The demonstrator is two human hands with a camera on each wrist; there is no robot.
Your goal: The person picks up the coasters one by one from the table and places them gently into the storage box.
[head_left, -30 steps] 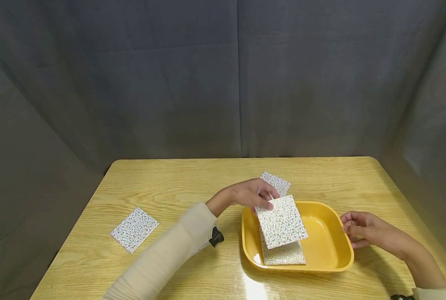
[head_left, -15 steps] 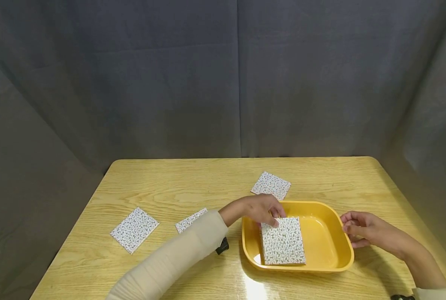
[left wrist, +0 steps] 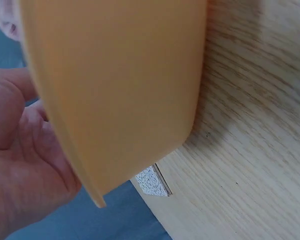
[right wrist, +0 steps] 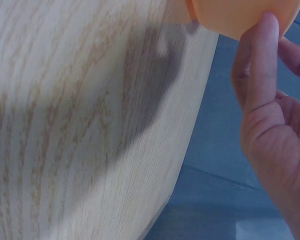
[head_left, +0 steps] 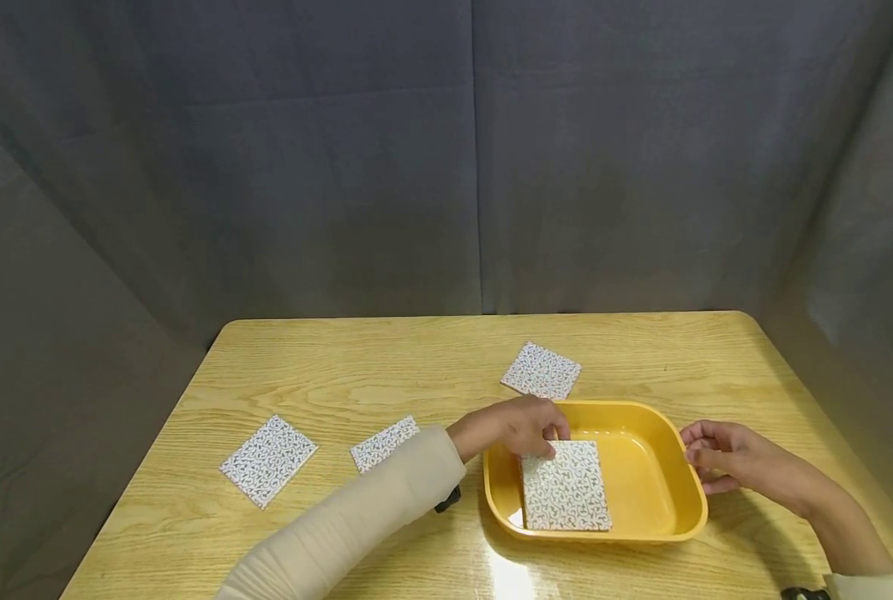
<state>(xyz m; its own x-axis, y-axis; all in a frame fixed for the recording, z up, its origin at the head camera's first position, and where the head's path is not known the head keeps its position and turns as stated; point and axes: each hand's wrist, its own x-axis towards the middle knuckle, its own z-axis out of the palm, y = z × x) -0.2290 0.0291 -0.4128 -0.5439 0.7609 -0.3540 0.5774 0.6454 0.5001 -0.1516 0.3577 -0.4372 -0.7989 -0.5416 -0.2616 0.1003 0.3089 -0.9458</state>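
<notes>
A yellow tray [head_left: 645,483] stands on the table, right of the middle. In its left half lies a flat square white tile [head_left: 566,492] with a dark scroll pattern. My left hand [head_left: 525,427] reaches over the tray's left rim and pinches this tile at its far left corner, thumb on top. In the left wrist view the tray wall covers the tile and the fingertips. My right hand [head_left: 731,458] holds the tray's right rim; the right wrist view shows its thumb [right wrist: 265,65] straight against the outer wall.
More patterned tiles lie on the wooden table [head_left: 386,367]: one tile [head_left: 269,461] at the left, another tile [head_left: 382,443] partly behind the left sleeve, and a tile [head_left: 542,371] just behind the tray. A dark curtain [head_left: 341,167] hangs around the table.
My left hand has lowered the tile from a tilt above the tray until it lies flat over the tile beneath, which it now covers. The right hand stays at the rim.
</notes>
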